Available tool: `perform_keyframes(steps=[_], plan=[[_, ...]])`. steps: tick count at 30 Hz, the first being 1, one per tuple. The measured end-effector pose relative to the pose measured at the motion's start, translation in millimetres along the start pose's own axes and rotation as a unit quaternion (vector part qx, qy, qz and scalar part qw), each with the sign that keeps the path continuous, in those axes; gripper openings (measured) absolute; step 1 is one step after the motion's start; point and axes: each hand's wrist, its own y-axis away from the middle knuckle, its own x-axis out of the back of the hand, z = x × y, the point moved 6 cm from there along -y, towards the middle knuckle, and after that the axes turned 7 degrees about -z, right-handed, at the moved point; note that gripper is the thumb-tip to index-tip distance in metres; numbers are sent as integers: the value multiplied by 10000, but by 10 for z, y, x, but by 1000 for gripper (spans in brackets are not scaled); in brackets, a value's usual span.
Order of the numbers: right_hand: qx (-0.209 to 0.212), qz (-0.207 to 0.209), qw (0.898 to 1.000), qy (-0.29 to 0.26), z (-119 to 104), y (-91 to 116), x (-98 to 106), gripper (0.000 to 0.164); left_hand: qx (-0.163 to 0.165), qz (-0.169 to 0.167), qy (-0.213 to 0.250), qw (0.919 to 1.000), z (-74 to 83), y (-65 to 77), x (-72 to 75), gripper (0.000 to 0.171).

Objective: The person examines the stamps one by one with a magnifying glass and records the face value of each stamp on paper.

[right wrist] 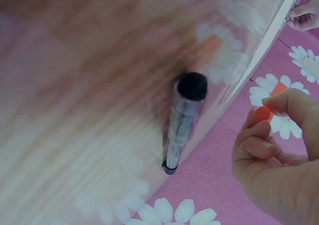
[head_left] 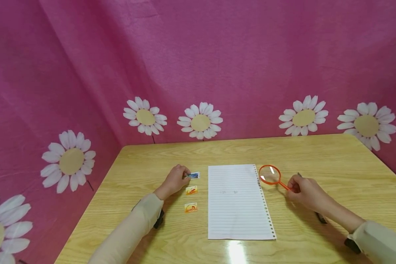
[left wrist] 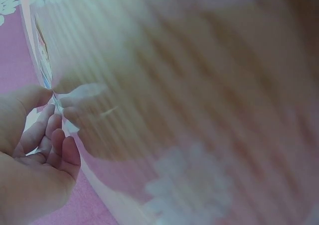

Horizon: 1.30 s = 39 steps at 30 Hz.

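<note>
My left hand [head_left: 176, 180] pinches the edge of a small blue stamp [head_left: 194, 175] at the table's left side; the left wrist view shows thumb and forefinger meeting at it. Two yellow-and-red stamps, an upper stamp [head_left: 191, 190] and a lower stamp [head_left: 190, 207], lie in a column nearer me. With thumb and fingers my right hand [head_left: 305, 189] holds the orange handle of a magnifying glass [head_left: 280, 183], its round lens raised beside the paper's right edge. Below that hand lies a pen with black ends [right wrist: 182, 123], partly hidden in the head view.
A lined sheet of paper [head_left: 237, 216] with punched holes down its right edge lies between the hands. Faint pencil figures stand near its middle. Under everything is a glossy wooden table [head_left: 145, 238], with a pink flowered cloth [head_left: 237, 66] hanging behind and at the sides.
</note>
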Motion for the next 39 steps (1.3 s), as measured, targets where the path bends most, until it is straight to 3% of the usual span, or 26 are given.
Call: perform_keyframes(steps=[21,30,39], plan=[[290,-124,9994,109,-110,-178,-38,23,-54,10,15,10000,-5,10,9,10],[796,21,9968,-46,-187,-262,-57,23,-51,47,21,10000,-21,-15,6,11],[871,-113,9961,-18,-252,-331,-89,21,-86,12,-8,10000,-33,-12,1,11]])
